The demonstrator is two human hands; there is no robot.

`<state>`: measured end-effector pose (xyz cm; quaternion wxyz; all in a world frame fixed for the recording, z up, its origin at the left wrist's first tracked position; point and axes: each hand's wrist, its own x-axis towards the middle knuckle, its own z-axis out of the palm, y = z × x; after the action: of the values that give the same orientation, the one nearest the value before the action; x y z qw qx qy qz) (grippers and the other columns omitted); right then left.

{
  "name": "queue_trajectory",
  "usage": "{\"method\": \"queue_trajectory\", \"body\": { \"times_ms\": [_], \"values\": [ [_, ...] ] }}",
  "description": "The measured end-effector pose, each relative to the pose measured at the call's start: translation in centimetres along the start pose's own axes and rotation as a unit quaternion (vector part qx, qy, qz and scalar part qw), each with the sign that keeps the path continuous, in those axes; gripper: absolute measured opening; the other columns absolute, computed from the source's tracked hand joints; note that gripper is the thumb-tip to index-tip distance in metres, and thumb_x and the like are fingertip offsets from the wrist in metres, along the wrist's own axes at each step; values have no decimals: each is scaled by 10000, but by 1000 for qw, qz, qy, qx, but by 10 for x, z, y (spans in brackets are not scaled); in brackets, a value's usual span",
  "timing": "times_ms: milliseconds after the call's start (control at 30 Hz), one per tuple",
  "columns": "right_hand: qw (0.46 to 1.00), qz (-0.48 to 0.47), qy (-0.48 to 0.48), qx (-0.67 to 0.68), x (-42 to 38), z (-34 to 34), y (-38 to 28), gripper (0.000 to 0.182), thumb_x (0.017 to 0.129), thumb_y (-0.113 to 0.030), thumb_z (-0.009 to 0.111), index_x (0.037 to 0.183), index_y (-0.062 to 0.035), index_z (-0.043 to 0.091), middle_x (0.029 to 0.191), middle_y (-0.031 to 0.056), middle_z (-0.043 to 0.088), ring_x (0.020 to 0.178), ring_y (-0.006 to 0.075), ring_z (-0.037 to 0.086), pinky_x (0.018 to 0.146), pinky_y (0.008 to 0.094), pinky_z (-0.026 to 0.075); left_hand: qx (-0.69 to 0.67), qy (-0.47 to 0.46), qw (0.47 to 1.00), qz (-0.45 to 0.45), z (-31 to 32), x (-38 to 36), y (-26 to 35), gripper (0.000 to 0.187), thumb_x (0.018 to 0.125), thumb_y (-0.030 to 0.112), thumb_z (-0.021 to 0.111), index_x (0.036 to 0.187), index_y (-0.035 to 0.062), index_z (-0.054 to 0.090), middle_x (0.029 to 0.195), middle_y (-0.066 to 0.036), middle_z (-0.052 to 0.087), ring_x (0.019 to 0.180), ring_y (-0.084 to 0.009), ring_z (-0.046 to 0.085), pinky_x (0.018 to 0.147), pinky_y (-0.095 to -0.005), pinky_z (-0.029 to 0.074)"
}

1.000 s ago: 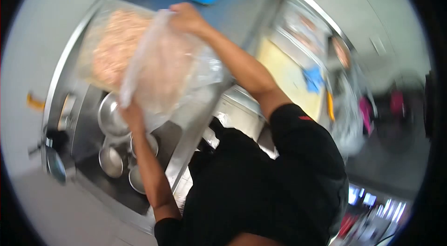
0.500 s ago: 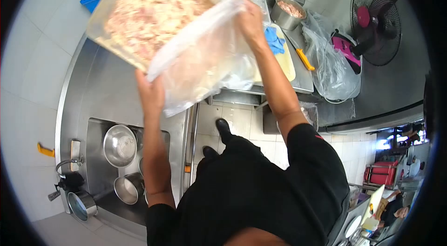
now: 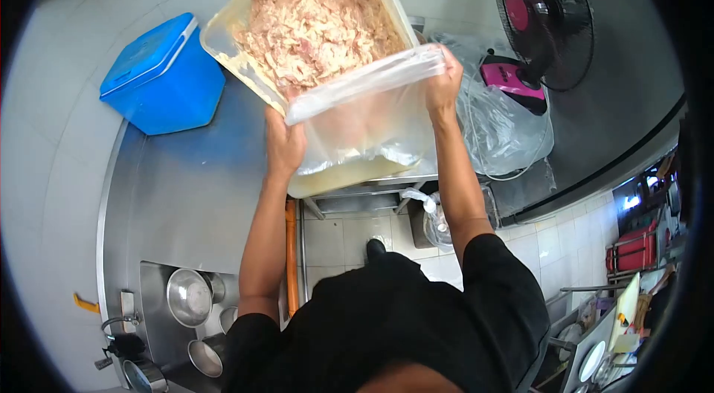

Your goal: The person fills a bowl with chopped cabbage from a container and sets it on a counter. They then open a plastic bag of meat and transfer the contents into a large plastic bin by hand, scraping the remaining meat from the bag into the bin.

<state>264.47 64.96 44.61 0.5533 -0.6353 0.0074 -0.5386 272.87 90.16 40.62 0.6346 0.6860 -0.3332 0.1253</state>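
A large translucent plastic bin (image 3: 223,30), filled with raw sliced meat (image 3: 316,29), is at the top centre. A clear plastic bag (image 3: 364,121) lies along its near edge, its folded white mouth against the rim. At the bin's near left corner, my left hand (image 3: 285,142) is closed on the bag's edge; whether it also grips the rim is hidden. My right hand (image 3: 446,84) is closed around the other end of the bag's mouth, by the bin's right corner. Below the bag shows part of a pale yellow cutting board (image 3: 335,179).
A blue cooler (image 3: 167,81) stands on the steel counter (image 3: 201,185) at left. The sink holds steel bowls (image 3: 190,296) and pots. On the right are a fan (image 3: 543,21) and loose clear plastic (image 3: 494,125). Beneath the worktop stands a bin with a plastic bag (image 3: 435,222).
The view has shifted, bringing the whole cooler in. The meat bin and bag now sit further right in view, hiding the steel pot, blue glove and knife. Both hands keep their hold.
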Motion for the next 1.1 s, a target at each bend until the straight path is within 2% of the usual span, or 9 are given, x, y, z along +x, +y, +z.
{"method": "queue_trajectory", "body": {
  "times_ms": [33, 167, 333, 500, 600, 800, 933, 1000, 1100],
  "values": [
    [1000, 7, 5, 23, -2, 3, -10, 195, 858, -155, 484, 777, -7, 583, 705, -25, 557, 652, 48, 489, 605, 192, 386, -23, -6, 999, 36, -4, -1, -1, 433, 890, 205, 480, 1204, -69, 361, 1198, -212, 451, 1113, -278, 451, 959, -342, 320],
    [998, -57, 16, 18, 9, 5, -30, 209, 853, -161, 484, 775, 9, 577, 698, -14, 556, 644, 59, 487, 595, 196, 384, -44, -15, 999, 22, -5, 6, 15, 539, 893, 223, 448, 1285, -79, 236, 1294, -227, 362, 1201, -295, 368, 1009, -359, 254],
    [996, -92, 19, -5, 20, 9, -38, 226, 847, -162, 484, 778, 32, 577, 718, 5, 569, 660, 71, 498, 610, 199, 395, -37, -24, 999, 28, -5, 24, 21, 593, 892, 261, 447, 1296, -96, 201, 1334, -234, 314, 1244, -308, 315, 1037, -358, 205],
    [992, -122, 27, 15, 21, 13, -36, 207, 823, -132, 472, 781, 42, 578, 710, 15, 563, 665, 79, 499, 614, 207, 396, -11, -34, 995, 95, -6, 35, 22, 621, 888, 255, 469, 1309, -100, 183, 1358, -233, 264, 1261, -299, 279, 1044, -355, 185],
    [994, -107, 32, -22, 26, 19, -36, 216, 809, -140, 475, 769, 47, 574, 703, 19, 556, 658, 88, 495, 609, 211, 392, -25, -39, 998, 42, -5, 38, 17, 630, 878, 208, 504, 1319, -94, 169, 1357, -224, 262, 1247, -284, 293, 1042, -346, 190],
    [991, -130, 23, -7, 43, 20, 9, 229, 787, -159, 487, 744, 52, 563, 698, 34, 544, 645, 100, 480, 597, 212, 379, -63, -47, 996, 31, 8, 63, -24, 650, 866, 168, 541, 1318, -89, 152, 1344, -205, 276, 1232, -254, 301, 1041, -338, 202],
    [993, -108, 46, -4, 35, 29, 2, 223, 747, -145, 465, 732, 61, 548, 681, 43, 533, 643, 108, 481, 608, 232, 394, -51, -32, 998, 35, -7, 55, -15, 630, 867, 178, 542, 1307, -96, 183, 1329, -214, 296, 1223, -261, 317, 1034, -333, 212],
    [994, -101, 43, 5, 33, 31, -1, 225, 752, -152, 464, 730, 56, 549, 679, 36, 533, 642, 104, 478, 604, 231, 392, 5, -44, 997, 59, -13, 57, -21, 592, 859, 180, 549, 1281, -105, 246, 1287, -222, 351, 1198, -273, 354, 1022, -330, 233],
    [995, -86, 53, 22, 32, 34, 3, 221, 766, -155, 471, 718, 47, 544, 669, 23, 521, 629, 96, 462, 592, 220, 377, -21, -30, 997, 62, -15, 61, -18, 536, 848, 173, 553, 1248, -100, 322, 1239, -214, 404, 1162, -278, 391, 1004, -336, 258]
  ]
}}
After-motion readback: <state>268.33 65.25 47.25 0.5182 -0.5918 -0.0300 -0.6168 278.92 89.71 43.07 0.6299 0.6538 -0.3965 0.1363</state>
